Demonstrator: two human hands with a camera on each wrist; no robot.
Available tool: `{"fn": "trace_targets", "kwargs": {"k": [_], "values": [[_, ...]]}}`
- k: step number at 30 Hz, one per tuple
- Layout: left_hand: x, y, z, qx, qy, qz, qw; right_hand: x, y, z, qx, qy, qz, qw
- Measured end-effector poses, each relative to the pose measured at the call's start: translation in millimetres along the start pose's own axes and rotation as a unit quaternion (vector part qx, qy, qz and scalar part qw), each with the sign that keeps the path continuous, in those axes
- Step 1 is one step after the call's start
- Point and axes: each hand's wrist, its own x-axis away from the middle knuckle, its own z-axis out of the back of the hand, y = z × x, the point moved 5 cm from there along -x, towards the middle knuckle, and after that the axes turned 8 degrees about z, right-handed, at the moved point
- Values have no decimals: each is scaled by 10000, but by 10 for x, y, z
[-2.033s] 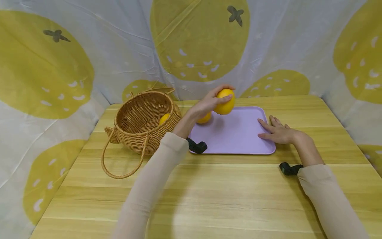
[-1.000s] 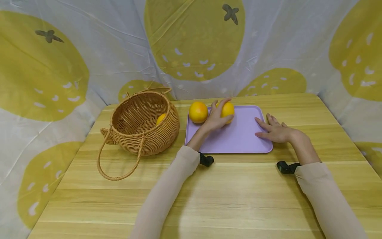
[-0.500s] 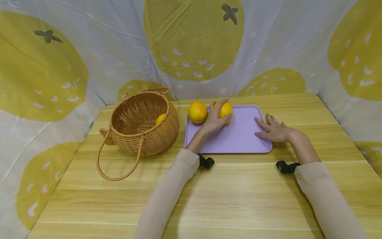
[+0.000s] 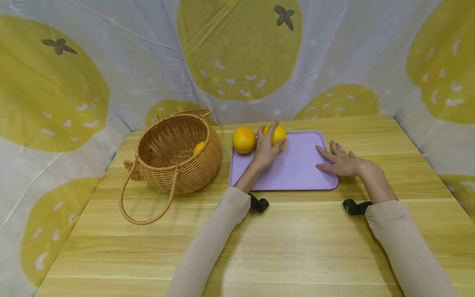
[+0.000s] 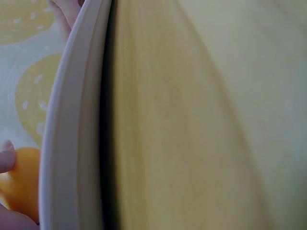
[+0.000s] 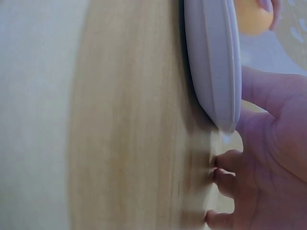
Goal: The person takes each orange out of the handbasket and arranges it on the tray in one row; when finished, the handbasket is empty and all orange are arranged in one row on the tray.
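On the lilac tray [image 4: 300, 169], my left hand [image 4: 265, 150] holds an orange [image 4: 280, 134], with fingers over its top and left side and the thumb at its front right. In the left wrist view part of this orange [image 5: 25, 179] shows behind the tray's wall. A second orange [image 4: 243, 140] lies just left of the hand, at the tray's back left corner. My right hand [image 4: 345, 163] spreads its fingers at the tray's right edge, thumb over the rim. The right wrist view shows this hand's [image 6: 278, 139] fingertips down on the table beyond the tray's corner.
A wicker basket [image 4: 189, 177] stands left of the tray, its looped handle [image 4: 126, 206] hanging toward the front. Inside it another orange [image 4: 199, 147] is partly hidden by the rim. A lemon-printed cloth [image 4: 237, 111] hangs behind the wooden table [image 4: 297, 239].
My left hand has lowered the orange from above the tray onto it, beside the second orange, then shifted it slightly left and back. The right hand has stayed at the tray's edge.
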Motion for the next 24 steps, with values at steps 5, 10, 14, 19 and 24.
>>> {"fn": "trace_targets", "kwargs": {"k": [5, 10, 14, 19, 24], "values": [[-1, 2, 11, 44, 70, -39, 10000, -53, 113, -15, 55, 20, -11, 10000], [8, -4, 18, 287, 119, 16, 9995, -37, 74, -16, 42, -12, -6, 10000], [13, -1, 3, 296, 112, 144, 9994, 11, -29, 0, -30, -27, 3, 10000], [7, 5, -13, 228, 159, 261, 9993, 58, -122, 18, -54, -40, 16, 10000], [-6, 5, -14, 111, 203, 291, 9993, 76, -189, 31, -99, -29, 39, 9999]]}}
